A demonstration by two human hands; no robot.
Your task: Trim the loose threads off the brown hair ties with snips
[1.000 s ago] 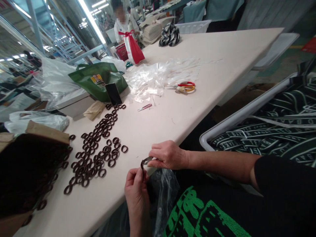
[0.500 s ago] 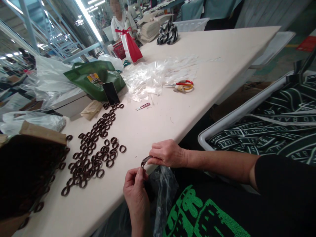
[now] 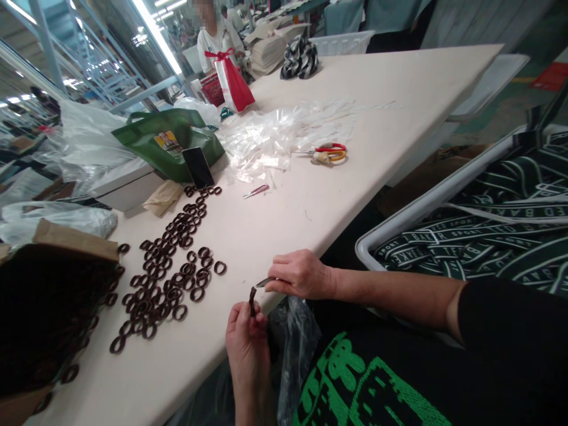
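At the table's near edge, my left hand [image 3: 247, 331] pinches a small dark brown loop [image 3: 252, 300] between thumb and fingers, its end sticking up. My right hand [image 3: 302, 275] is closed around thread snips [image 3: 265, 282]; only their pointed metal blades show, the rest hidden in the fist. The blade tips point left, just above and beside the loop, with a small gap between. Many similar brown loops [image 3: 173, 290] lie scattered over the table to the left of my hands. An open brown paper bag [image 3: 75, 239], its inside dark, lies at the far left beside more loops.
On the table [image 3: 284, 225] lie small pink-handled snips [image 3: 256, 191], red-and-yellow-handled scissors [image 3: 331, 154], clear plastic bags [image 3: 266, 139], a phone [image 3: 198, 168] and a green bag [image 3: 171, 145]. A bin [image 3: 361, 248] of printed dark straps [image 3: 479, 231] stands right. A person [image 3: 215, 41] is beyond.
The snips' blades have come away from the brown loop, leaving a gap. My left hand has shifted slightly right, and the loop now stands more upright.
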